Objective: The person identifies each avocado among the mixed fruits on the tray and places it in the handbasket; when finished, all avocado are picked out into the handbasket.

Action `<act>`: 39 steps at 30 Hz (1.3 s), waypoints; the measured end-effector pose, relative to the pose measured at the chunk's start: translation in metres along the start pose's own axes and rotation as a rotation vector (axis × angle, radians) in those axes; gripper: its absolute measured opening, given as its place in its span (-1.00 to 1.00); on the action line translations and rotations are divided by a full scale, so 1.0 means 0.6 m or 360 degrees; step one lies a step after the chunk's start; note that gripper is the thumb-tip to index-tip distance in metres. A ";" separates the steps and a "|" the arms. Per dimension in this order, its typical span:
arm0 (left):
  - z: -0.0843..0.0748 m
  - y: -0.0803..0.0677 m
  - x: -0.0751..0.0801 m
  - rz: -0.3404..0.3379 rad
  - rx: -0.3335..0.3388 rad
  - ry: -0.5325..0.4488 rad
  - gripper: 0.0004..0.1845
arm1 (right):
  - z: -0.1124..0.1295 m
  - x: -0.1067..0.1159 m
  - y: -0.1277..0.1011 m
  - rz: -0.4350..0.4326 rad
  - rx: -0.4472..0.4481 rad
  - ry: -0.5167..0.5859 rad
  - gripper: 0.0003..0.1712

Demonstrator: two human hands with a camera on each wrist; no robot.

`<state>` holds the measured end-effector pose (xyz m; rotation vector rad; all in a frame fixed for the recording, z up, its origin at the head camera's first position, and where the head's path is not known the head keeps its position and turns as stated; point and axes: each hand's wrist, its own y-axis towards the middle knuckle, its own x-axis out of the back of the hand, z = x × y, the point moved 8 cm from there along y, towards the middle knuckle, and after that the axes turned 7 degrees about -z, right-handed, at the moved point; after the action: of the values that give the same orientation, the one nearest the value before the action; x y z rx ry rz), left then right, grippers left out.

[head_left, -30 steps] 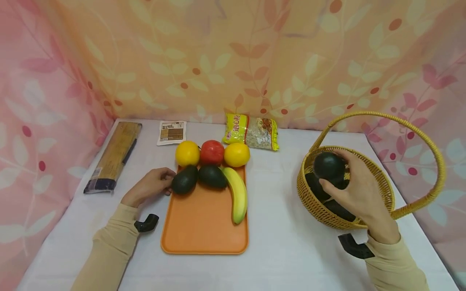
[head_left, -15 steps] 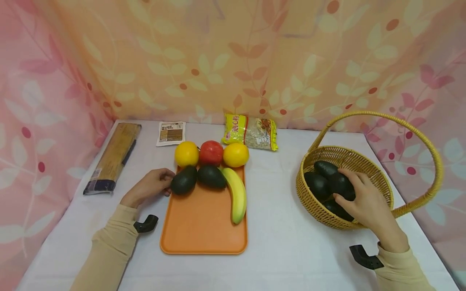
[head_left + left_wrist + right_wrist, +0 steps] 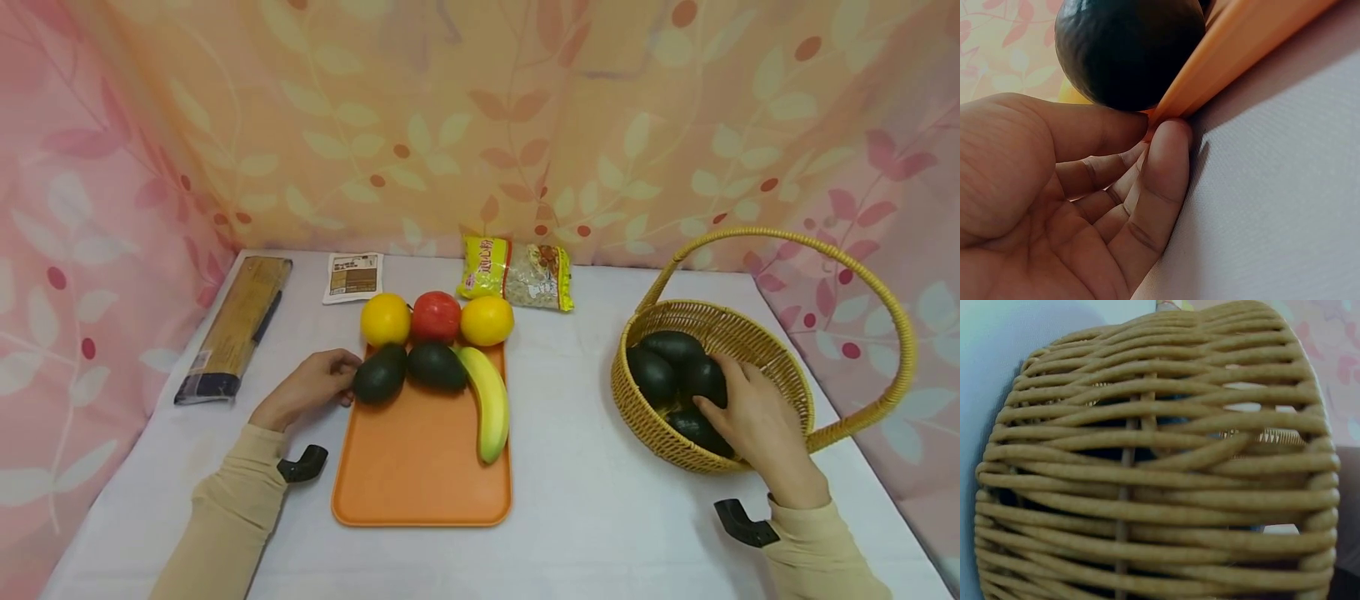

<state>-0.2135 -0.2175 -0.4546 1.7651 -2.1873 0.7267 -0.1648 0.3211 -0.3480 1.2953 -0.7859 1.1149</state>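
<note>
My left hand pinches the left rim of the orange tray; in the left wrist view the thumb and forefinger meet at the tray's edge. Close by that hand lies a dark avocado on the tray, beside a second avocado. Inside the wicker basket on the right, my right hand holds another dark avocado, thumb and fingers round its near side. Several avocados lie together there. Basket weave covers most of the right wrist view and hides the hand.
A banana lies along the tray's right side. Two yellow fruits, one an orange-like round, flank a red apple at its far end. Behind stand a yellow food bag and a small packet. A long package lies left.
My right hand has lowered the avocado it held up into the basket among the others, then shifted slightly. The left hand has stayed at the tray's rim.
</note>
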 end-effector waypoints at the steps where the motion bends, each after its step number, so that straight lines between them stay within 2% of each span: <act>1: 0.000 0.000 0.000 -0.0004 0.0000 -0.0001 -0.64 | 0.000 -0.001 0.001 -0.0002 -0.0004 -0.0023 -0.17; 6: -0.003 -0.002 0.000 -0.0010 -0.0005 0.0000 -0.63 | 0.003 -0.001 0.003 -0.0032 0.0011 -0.0053 -0.13; 14: -0.007 -0.004 0.003 -0.0021 0.0000 -0.0009 -0.64 | 0.010 0.006 0.002 -0.0082 0.0039 -0.0045 -0.20; 18: -0.006 -0.004 0.003 -0.0023 0.0003 -0.0016 -0.64 | 0.014 0.003 0.001 -0.0054 0.0070 -0.0097 -0.16; 22: -0.005 -0.003 0.001 -0.0017 0.0005 -0.0009 -0.63 | 0.015 0.002 -0.001 -0.0005 0.0022 -0.0088 -0.12; 25: -0.006 -0.003 0.000 -0.0020 0.0008 -0.0006 -0.63 | 0.027 0.013 -0.002 -0.0078 0.0021 -0.0048 -0.14; 27: -0.006 -0.003 0.000 -0.0022 0.0014 0.0001 -0.64 | 0.046 0.029 -0.001 -0.0219 0.0076 0.0006 -0.23; 32: -0.006 -0.001 0.000 -0.0020 0.0018 0.0015 -0.64 | 0.121 0.074 0.005 -0.0621 0.0348 0.0202 -0.49; 36: -0.006 -0.001 -0.001 -0.0014 0.0011 -0.0001 -0.64 | 0.188 0.087 0.015 -0.0696 0.0508 0.0321 -0.55; 39: -0.005 -0.001 -0.001 -0.0011 0.0020 -0.0023 -0.65 | 0.237 0.088 0.027 -0.0647 0.0608 0.0374 -0.54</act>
<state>-0.2129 -0.2155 -0.4520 1.7886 -2.1896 0.7296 -0.1440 0.1907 -0.2717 1.5204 -0.1222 1.0857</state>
